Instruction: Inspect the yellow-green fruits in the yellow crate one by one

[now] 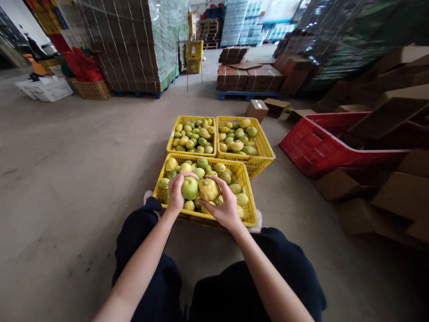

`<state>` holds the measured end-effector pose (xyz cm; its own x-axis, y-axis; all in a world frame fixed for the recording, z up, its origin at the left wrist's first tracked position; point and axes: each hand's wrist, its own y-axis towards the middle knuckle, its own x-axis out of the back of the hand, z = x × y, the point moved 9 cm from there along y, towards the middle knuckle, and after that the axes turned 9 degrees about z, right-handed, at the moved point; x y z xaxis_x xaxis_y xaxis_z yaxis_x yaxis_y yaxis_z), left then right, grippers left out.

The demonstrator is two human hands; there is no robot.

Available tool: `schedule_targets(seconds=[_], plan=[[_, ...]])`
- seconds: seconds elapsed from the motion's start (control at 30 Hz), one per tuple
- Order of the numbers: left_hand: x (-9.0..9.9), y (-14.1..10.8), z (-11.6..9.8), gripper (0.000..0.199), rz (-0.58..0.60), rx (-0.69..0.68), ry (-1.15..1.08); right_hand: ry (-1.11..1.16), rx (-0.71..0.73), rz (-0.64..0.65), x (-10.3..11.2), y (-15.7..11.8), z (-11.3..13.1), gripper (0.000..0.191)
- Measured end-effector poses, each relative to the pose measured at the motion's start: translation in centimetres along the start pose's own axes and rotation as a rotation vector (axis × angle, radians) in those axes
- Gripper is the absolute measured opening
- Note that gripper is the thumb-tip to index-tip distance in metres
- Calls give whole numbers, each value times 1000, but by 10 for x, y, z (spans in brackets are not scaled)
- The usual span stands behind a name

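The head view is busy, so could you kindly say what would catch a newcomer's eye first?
Probably the green fruit in the left hand and the knobbly yellow fruit in the right hand, held over the nearest yellow crate. Next, perhaps, the red crate at the right, among brown boxes.

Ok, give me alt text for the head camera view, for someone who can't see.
A person's left hand holds a green fruit and the right hand a knobbly yellow fruit above a yellow crate of similar fruit. Two more yellow crates of fruit stand just beyond, with a red crate and cardboard boxes to the right.
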<state>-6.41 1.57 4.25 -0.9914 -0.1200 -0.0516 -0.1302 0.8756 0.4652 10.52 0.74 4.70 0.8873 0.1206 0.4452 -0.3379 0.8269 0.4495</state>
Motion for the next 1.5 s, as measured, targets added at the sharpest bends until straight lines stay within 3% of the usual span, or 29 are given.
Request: schedule_targets(seconds=[1.5], plan=[[1, 2, -1, 41, 29, 4, 19, 1, 10, 7, -2, 0, 1, 56]])
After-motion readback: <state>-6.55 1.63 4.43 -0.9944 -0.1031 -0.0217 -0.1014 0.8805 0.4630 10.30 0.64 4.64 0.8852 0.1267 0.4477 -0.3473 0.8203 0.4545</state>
